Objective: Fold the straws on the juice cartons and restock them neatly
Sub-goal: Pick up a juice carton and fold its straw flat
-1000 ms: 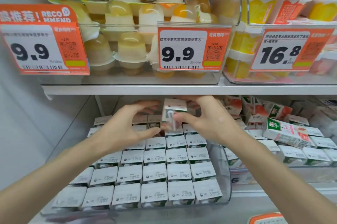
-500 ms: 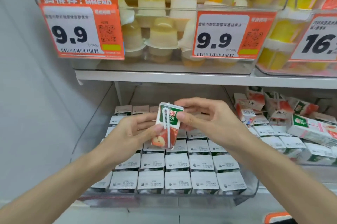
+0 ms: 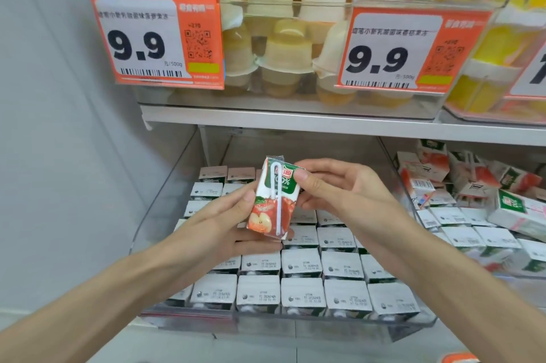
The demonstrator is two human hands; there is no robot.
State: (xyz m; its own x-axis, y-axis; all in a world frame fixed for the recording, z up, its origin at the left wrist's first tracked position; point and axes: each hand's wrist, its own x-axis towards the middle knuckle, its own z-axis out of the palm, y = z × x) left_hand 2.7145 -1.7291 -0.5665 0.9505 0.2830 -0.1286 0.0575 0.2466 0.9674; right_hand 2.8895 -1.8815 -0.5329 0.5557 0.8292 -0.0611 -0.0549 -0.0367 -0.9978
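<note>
Head view: a small glossy juice carton point(image 3: 273, 200) with apple artwork and a green "100% juice" panel stands nearly upright, its top tipped slightly left. A wrapped white straw point(image 3: 277, 197) runs lengthwise down its front. The left hand point(image 3: 227, 224) and right hand point(image 3: 334, 191) both grip it above a clear bin point(image 3: 165, 200) of boxed cartons point(image 3: 298, 280). Orange price tags point(image 3: 159, 40) read "9.9".

Open from the front, between the upper shelf point(image 3: 325, 123) and the tops of the packed cartons point(image 3: 301, 262). Capped overhead by that shelf. Hemmed on the left by the clear bin wall point(image 3: 159, 200), on the right by the divider wall point(image 3: 396, 173) beside the jumbled cartons point(image 3: 472, 194). Taken up mid-gap by the left hand point(image 3: 224, 224), right hand point(image 3: 339, 194) and held carton point(image 3: 271, 206). Packed edge to edge across the front rows. Bare behind the last row.
</note>
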